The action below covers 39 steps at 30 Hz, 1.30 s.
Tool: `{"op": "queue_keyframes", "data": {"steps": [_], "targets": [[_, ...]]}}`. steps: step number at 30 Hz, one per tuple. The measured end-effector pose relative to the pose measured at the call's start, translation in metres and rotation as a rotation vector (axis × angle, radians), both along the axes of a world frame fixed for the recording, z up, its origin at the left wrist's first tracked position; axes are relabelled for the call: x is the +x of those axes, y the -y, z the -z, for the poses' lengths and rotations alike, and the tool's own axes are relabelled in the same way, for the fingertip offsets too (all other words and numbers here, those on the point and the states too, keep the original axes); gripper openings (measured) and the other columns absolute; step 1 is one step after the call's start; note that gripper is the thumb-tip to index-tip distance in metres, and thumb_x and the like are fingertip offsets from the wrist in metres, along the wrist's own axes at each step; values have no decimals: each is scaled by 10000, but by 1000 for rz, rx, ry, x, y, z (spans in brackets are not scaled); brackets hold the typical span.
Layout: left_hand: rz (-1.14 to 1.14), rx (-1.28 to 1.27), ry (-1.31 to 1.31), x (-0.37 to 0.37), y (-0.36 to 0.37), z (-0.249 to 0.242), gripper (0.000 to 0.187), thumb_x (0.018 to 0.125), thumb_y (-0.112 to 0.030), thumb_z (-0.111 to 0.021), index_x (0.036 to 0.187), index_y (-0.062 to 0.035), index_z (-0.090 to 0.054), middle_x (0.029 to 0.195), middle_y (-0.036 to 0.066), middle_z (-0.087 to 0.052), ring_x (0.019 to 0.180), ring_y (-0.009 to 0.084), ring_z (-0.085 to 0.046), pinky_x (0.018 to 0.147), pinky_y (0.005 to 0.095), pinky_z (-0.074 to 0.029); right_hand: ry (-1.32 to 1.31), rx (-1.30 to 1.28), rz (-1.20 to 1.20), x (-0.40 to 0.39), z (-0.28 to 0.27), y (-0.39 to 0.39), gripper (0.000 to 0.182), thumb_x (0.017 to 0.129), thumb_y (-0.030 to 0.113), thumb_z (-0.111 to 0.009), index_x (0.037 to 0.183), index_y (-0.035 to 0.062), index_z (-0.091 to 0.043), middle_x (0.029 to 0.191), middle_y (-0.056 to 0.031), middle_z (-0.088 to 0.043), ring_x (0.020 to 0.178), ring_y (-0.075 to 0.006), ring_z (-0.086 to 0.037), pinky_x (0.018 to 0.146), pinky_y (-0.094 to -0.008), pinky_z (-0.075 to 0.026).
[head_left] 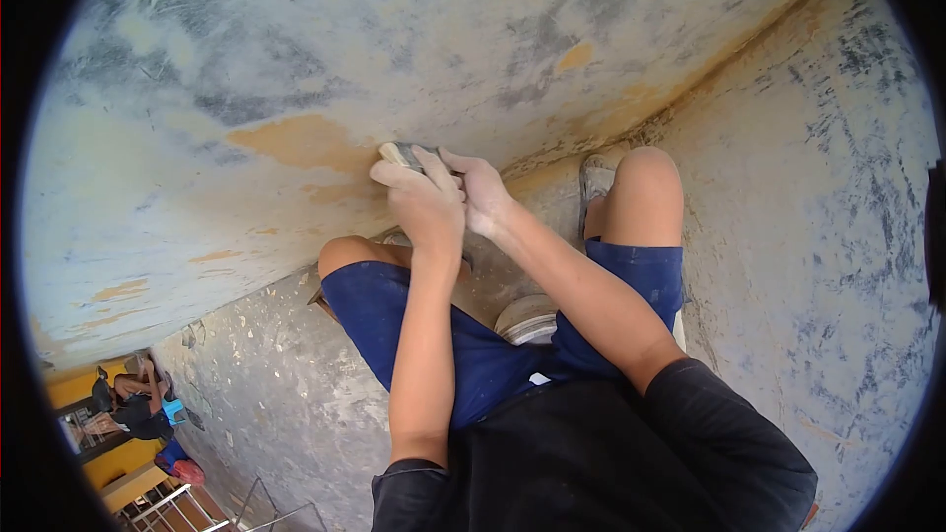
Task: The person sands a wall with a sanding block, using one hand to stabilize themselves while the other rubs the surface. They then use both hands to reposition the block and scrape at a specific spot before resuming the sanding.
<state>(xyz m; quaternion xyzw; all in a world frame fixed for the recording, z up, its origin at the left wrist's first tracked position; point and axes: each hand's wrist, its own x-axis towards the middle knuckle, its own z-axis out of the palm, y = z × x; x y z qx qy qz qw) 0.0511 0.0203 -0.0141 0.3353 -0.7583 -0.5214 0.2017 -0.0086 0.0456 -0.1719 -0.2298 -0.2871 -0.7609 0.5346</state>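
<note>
My left hand [422, 205] is closed around a small block [397, 155] with a pale end and a dark grey face, perhaps wrapped in sandpaper. The block is against or very close to the worn wall [325, 49], beside a bare tan patch [301, 141]. Just to the right, my right hand [483, 195] presses in against the left hand, its fingers curled at the block's dark end. Pale dust coats both hands. The undersides of the fingers, and part of the block, are hidden.
A second scuffed wall [808, 187] meets the first at a brownish corner on the right. Between my legs is a round whitish seat or bucket [529, 320]. Rough concrete floor [276, 365] extends left, toward another person [138, 409], a red bag [187, 471] and metal rails [172, 512].
</note>
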Motion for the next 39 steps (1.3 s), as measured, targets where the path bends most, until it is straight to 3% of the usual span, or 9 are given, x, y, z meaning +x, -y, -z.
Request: {"op": "queue_keyframes", "data": {"steps": [2, 6, 12, 14, 16, 17, 20, 30, 39], "targets": [[36, 1, -29, -8, -10, 25, 278, 1026, -210, -471, 1040, 39, -349, 739, 238, -619, 674, 396, -659, 615, 476, -508, 176, 1211, 268, 2, -32, -25, 313, 1069, 244, -377, 1005, 34, -601, 668, 14, -526, 537, -108, -470, 491, -248, -424], [73, -536, -35, -24, -21, 97, 295, 1015, -230, -469, 1034, 42, -355, 720, 262, -607, 680, 466, -636, 618, 496, -506, 255, 1182, 327, -8, 9, -47, 360, 1064, 206, -340, 1217, -41, -552, 1141, -190, -652, 1045, -268, -625, 949, -390, -494], [33, -301, -59, -1, 1, 5, 287, 1013, -218, -473, 1031, 41, -349, 772, 259, -606, 676, 467, -634, 620, 496, -505, 116, 1239, 321, 19, -83, -17, 336, 1069, 239, -378, 1186, -11, -569, 1047, -127, -609, 936, -183, -592, 806, -339, -529], [19, -49, -69, 2, -2, 1, 286, 1014, -212, -473, 1033, 41, -341, 790, 256, -604, 677, 461, -636, 620, 493, -503, 78, 619, 150, 7, -3, -20, 340, 1070, 232, -373, 1185, -16, -577, 1007, -118, -617, 902, -184, -599, 804, -340, -531], [58, -32, -106, -6, -10, 2, 302, 1018, -213, -475, 1036, 47, -321, 773, 251, -601, 674, 450, -638, 624, 486, -502, 26, 1273, 307, 4, -38, -31, 353, 1071, 249, -364, 1157, -6, -592, 975, -110, -635, 873, -190, -614, 801, -344, -533], [60, -526, -115, -14, -6, 47, 309, 1017, -217, -478, 1038, 48, -321, 756, 254, -596, 673, 455, -631, 624, 486, -496, 163, 1336, 365, 9, -76, -35, 362, 1064, 241, -348, 1155, -3, -598, 974, -113, -657, 866, -204, -634, 812, -355, -536], [96, -464, -45, -26, -27, 100, 259, 1005, -178, -490, 997, 47, -362, 782, 291, -611, 734, 479, -624, 653, 511, -492, 208, 1150, 378, -5, -13, -53, 412, 1057, 244, -319, 1220, -42, -568, 1134, -181, -655, 1017, -270, -641, 928, -394, -514], [35, -147, -16, -6, -1, 18, 276, 1007, -193, -496, 1000, 45, -355, 794, 292, -614, 747, 471, -635, 643, 502, -494, 39, 1246, 317, 8, -49, -24, 380, 1071, 248, -338, 1197, -33, -561, 1092, -145, -639, 978, -219, -620, 868, -356, -525], [85, -559, -85, -12, -8, 48, 271, 1014, -201, -470, 1040, 38, -345, 788, 296, -603, 723, 461, -650, 630, 498, -504, 162, 1258, 373, 12, -82, -33, 376, 1054, 217, -314, 1209, -3, -577, 1035, -149, -651, 919, -225, -634, 796, -370, -542]]}}
